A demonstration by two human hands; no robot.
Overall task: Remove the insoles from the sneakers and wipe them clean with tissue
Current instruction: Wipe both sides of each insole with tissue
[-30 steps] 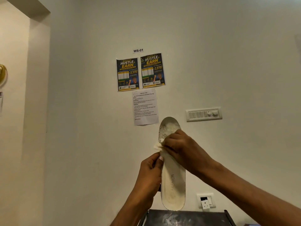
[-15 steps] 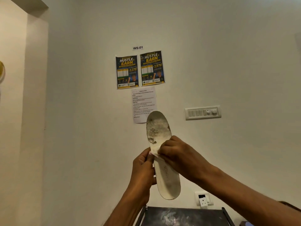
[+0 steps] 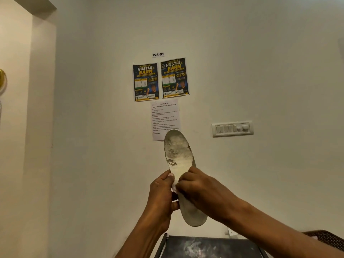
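A white insole (image 3: 178, 155) stands nearly upright in front of the wall, its toe end up and worn, with grey flaked patches. My left hand (image 3: 161, 195) grips its left edge at the middle. My right hand (image 3: 198, 189) lies across the middle of the insole and presses a small white tissue (image 3: 174, 187) against it; only a scrap of tissue shows between my two hands. The heel end (image 3: 194, 217) hangs below my hands. No sneakers are in view.
A dark marbled shelf top with a metal frame (image 3: 204, 246) is below my hands. A brown woven basket (image 3: 327, 239) sits at the lower right. On the wall are two posters (image 3: 161, 80), a task sheet (image 3: 165, 116), a switch panel (image 3: 232, 128) and a socket (image 3: 231, 232).
My right hand with the tissue has slid down the insole from the toe area to the middle. The insole has tilted so its toe leans left, and more of the worn toe shows.
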